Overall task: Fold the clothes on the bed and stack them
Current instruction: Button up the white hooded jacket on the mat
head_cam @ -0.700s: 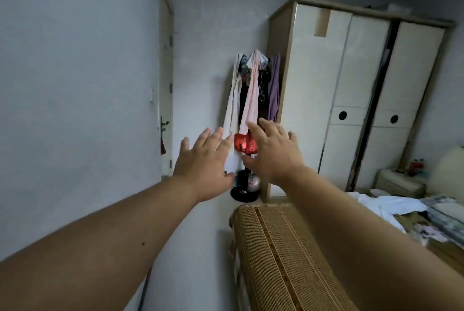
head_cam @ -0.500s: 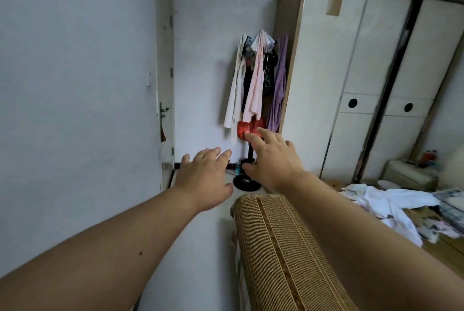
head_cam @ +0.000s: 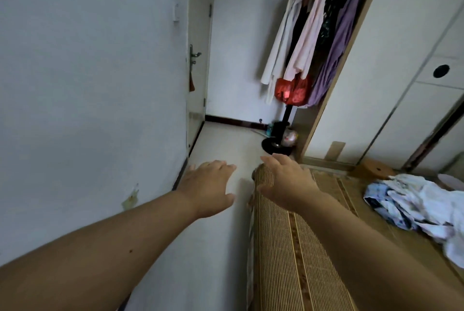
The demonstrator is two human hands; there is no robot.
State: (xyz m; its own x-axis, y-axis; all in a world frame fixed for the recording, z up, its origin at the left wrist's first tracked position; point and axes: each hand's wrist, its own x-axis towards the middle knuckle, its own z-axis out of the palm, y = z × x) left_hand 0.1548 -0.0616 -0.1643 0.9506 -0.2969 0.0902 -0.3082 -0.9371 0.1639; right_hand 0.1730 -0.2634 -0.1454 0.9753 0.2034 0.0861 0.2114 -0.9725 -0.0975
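Change: my view has tipped down since the earlier frame, and both hands have dropped from the shiny red bag to the bed's corner.
Head view, left hand: spread flat with straight fingers, holding nothing, over the pale floor.
Head view, right hand: fingers splayed and relaxed, empty, over the corner of the bed's tan woven straw mat; I cannot tell if it touches.
Clothes: crumpled white-and-blue heap of clothes lies on the mat at right, well apart from both hands.
Background: black coat stand with hanging garments, beside the cream wardrobe.
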